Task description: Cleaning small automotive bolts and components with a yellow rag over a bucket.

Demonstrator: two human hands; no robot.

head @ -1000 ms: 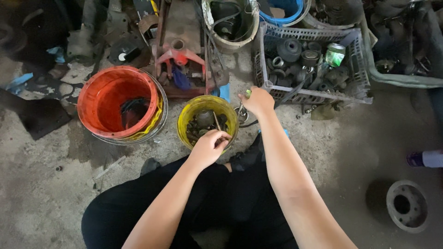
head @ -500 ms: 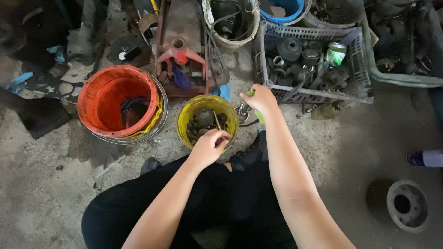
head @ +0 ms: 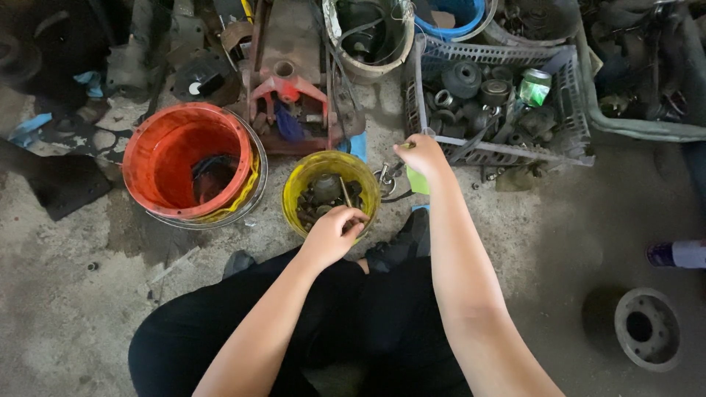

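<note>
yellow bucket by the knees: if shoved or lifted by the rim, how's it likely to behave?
The yellow bucket probably feels heavy for its size: dark metal parts fill its lower part. Being squat and bottom-loaded, it seems unlikely to tip, and would likely scrape across the rough concrete floor. Its thin plastic wall may flex.

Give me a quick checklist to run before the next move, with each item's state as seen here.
1. Left hand over the yellow bucket: ok, at its near rim.
2. Left hand's grip on the thin rod: ok, the rod slants into the bucket.
3. Right hand clear of the bucket: ok, it sits beside the grey crate.
4. What the right hand holds: cannot tell, only a small end shows at the fingers.
5. Bucket upright: ok, dark metal parts lie inside.
6. Orange bucket apart from the hands: ok, untouched on the left.
</note>
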